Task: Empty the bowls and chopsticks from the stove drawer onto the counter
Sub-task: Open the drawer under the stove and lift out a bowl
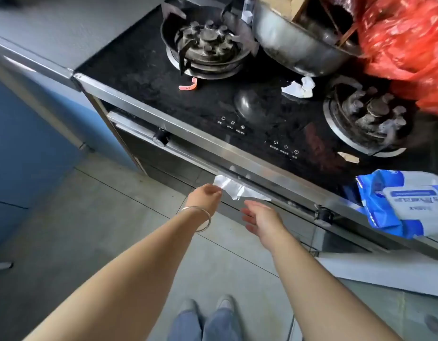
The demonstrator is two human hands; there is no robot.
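The stove drawer [163, 163] sits closed under the black glass cooktop [144, 67], its front dark below a steel trim. A loose strip of clear film [231, 187] hangs from the trim's underside. My left hand [204, 194], with a bangle on the wrist, has its fingers curled at the left end of that film, under the trim edge. My right hand [261, 217] hovers just right of it, fingers apart, holding nothing. No bowls or chopsticks show; the drawer's inside is hidden.
Two gas burners [205, 43] [368, 116] sit on the cooktop. A steel basin [299, 45] and red plastic bag [407, 40] crowd the back right. A blue wet-wipes pack [405, 203] lies at the right edge. Grey counter [53, 25] lies left, two knobs [160, 137] [323, 214] on the front.
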